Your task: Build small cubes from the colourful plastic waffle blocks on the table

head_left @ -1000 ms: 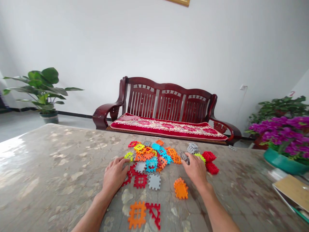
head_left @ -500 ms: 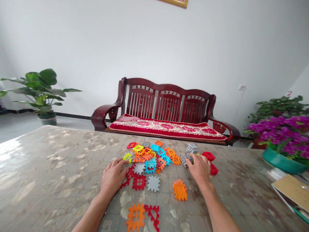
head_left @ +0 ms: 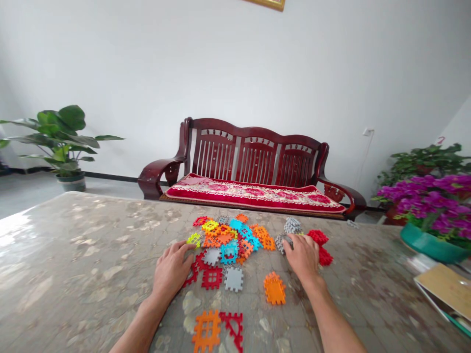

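Observation:
My left hand (head_left: 172, 269) lies on the table with its fingers stretched forward, holding nothing. Its fingertips are beside a yellow-green interlocking tile (head_left: 194, 239) and partly cover a red tile (head_left: 191, 275). My right hand (head_left: 303, 255) is curled at the grey tiles (head_left: 281, 243), thumb and forefinger around the edge of a grey one. Another stack of grey tiles (head_left: 293, 225) stands just behind that hand, and red tiles (head_left: 318, 238) are piled to its right. Between both hands spreads a heap of mixed tiles, including a blue one (head_left: 228, 252).
Nearer me lie an orange tile (head_left: 274, 288), an orange window tile (head_left: 206, 331) and a red triangular tile (head_left: 233, 329). At right stand a teal flowerpot (head_left: 430, 243) with purple flowers and a brown box (head_left: 447, 289). A wooden bench (head_left: 257, 157) is beyond the table (head_left: 91, 274).
My right hand has shifted slightly left and down at the grey tiles; the darker tile at its fingertips shows less now. My left hand stays in place.

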The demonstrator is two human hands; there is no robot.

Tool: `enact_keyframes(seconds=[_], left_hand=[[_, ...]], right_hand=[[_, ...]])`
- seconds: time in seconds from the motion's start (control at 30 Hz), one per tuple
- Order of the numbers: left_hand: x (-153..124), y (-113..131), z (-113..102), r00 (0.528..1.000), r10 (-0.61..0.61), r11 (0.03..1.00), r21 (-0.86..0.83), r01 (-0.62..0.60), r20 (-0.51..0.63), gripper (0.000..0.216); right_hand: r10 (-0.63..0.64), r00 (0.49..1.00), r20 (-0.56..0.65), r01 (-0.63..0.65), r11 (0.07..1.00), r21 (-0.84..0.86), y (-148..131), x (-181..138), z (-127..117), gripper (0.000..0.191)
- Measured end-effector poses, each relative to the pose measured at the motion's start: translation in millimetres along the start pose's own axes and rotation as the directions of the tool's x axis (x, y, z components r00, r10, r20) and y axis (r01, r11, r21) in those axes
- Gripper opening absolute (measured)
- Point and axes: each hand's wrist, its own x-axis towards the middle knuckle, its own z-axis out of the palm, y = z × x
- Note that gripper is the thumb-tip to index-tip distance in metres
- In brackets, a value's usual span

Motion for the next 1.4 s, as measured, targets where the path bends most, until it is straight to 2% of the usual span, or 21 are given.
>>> enact_keyframes(seconds=[0.13, 0.27, 0.43, 0.63, 0.83, 1.13, 1.4], left_hand=[[-0.6, 0.8, -0.7, 1.0, -0.003, 1.0, 0.009, 0.003, -0.001, 0.036], [-1.6, 2.0, -2.4, 1.0, 0.006, 1.0, 0.003, -0.006, -0.004, 0.037], [-2.1, 2.4, -3.1, 1.0, 0.006, 1.0, -0.007, -0.006, -0.004, 0.037], [-1.8, 2.3, -1.5, 1.0, 0.008, 1.0, -0.018, -0.008, -0.007, 0.036], [-1.4, 1.7, 0.2, 1.0, 0.0, 1.0, -0.021, 0.0, -0.014, 0.036], [-0.9, 1.1, 0.7, 1.0, 0.002, 1.0, -0.009, -0.002, -0.008, 0.036], [-0.2, -0.4, 2.8, 1.0, 0.005, 1.0, -0.026, -0.006, -0.013, 0.034]], right_hand=[[-0.097, 0.995, -0.005, 0.096, 0.985, 0.143, -11.0, -1.0, -6.8, 0.026], [-0.231, 0.971, 0.057, 0.198, 0.917, 0.347, -31.3, -7.1, -11.2, 0.023], [-0.425, 0.889, 0.172, 0.304, 0.827, 0.473, -63.1, -23.1, -22.9, 0.019], [-0.567, 0.778, 0.269, 0.412, 0.786, 0.461, -83.7, -39.3, -27.3, 0.019], [-0.617, 0.709, 0.341, 0.455, 0.77, 0.448, -87.4, -49.1, -21.1, 0.02], [-0.634, 0.706, 0.316, 0.454, 0.748, 0.485, -92.8, -52.5, -27.4, 0.025], [-0.649, 0.689, 0.323, 0.433, 0.726, 0.534, -101.3, -63.9, -36.4, 0.053]])
